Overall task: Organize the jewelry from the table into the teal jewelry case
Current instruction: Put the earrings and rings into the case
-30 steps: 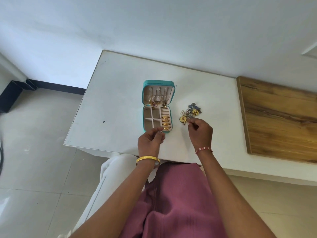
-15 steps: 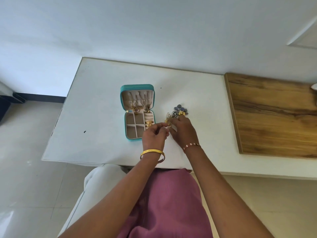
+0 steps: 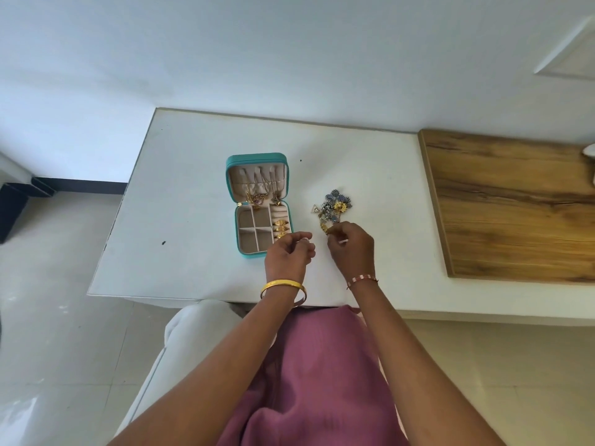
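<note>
The teal jewelry case (image 3: 232, 188) lies open on the white table (image 3: 193, 175). Necklaces hang in its lid and gold rings (image 3: 281, 227) sit in the tray's right column. A pile of loose jewelry (image 3: 335, 203), blue-grey and gold, lies to the right of the case. My right hand (image 3: 352, 251) pinches a gold piece (image 3: 326, 229) at the pile's near end. Over the case's near right corner, my left hand (image 3: 289, 257) has its fingers curled and its thumb pointing right. Whether it holds anything is hidden.
A wooden board (image 3: 515, 204) covers the table's right part. A small dark spot (image 3: 163, 243) marks the table left of the case. The table's left edge drops to a tiled floor (image 3: 48, 284). My lap in pink cloth (image 3: 315, 381) is below the near edge.
My hands met beside the pile half a second ago and have now drawn apart. The right hand stays at the pile's near end with the gold piece; the left is back by the case corner.
</note>
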A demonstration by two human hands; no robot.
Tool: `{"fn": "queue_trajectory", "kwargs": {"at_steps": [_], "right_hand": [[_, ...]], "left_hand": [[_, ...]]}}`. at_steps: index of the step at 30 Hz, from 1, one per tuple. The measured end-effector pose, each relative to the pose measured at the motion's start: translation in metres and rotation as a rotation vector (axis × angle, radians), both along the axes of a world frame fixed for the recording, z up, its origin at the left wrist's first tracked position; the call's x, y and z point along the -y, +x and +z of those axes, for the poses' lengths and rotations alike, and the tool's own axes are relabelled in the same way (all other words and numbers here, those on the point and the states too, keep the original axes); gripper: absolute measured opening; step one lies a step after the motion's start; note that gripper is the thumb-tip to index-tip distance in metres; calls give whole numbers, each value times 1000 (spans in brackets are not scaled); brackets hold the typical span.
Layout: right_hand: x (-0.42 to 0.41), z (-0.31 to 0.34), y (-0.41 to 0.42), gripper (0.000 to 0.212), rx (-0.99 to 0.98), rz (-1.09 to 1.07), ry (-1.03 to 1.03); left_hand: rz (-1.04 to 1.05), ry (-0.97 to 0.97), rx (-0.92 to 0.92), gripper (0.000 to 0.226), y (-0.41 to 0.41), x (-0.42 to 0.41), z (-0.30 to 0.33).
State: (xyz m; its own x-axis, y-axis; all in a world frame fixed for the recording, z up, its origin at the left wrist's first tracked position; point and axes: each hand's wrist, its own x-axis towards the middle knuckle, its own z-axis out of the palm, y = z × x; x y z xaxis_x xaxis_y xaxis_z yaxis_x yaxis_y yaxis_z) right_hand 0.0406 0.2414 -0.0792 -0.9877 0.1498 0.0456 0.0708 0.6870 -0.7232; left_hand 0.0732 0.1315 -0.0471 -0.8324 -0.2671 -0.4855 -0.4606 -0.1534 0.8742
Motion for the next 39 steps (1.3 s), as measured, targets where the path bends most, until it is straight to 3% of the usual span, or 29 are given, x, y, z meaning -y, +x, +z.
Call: {"fn": "queue_trajectory", "kwargs": {"at_steps": [5,11,19,23,26,30,35,39], "right_hand": [[0,30,16,15,258,-215,-813],[5,57,31,16,421,-86,-1052],[5,62,21,13,407,-19,-900],[2,47,9,9,280,-196,-855],[-9,28,-12,9,186,-327,-591],[-20,11,-40,29,109,-149,-81],[-13,-1,-54,46,123,81,218],[-13,-3,-50,27,90,71,351]], "left_hand": [[-55,-5,31,19,4,5,3],[-199,-5,-22,32,5,5,23],[-252,-112,-134,17,-8,9,28],[-182,-163,-98,16,-24,5,26],[-142,-137,-67,16,-36,2,21],[-115,-41,14,19,-43,0,11],[-81,66,82,25,-43,2,4],[-25,209,124,22,-43,-2,13]]}}
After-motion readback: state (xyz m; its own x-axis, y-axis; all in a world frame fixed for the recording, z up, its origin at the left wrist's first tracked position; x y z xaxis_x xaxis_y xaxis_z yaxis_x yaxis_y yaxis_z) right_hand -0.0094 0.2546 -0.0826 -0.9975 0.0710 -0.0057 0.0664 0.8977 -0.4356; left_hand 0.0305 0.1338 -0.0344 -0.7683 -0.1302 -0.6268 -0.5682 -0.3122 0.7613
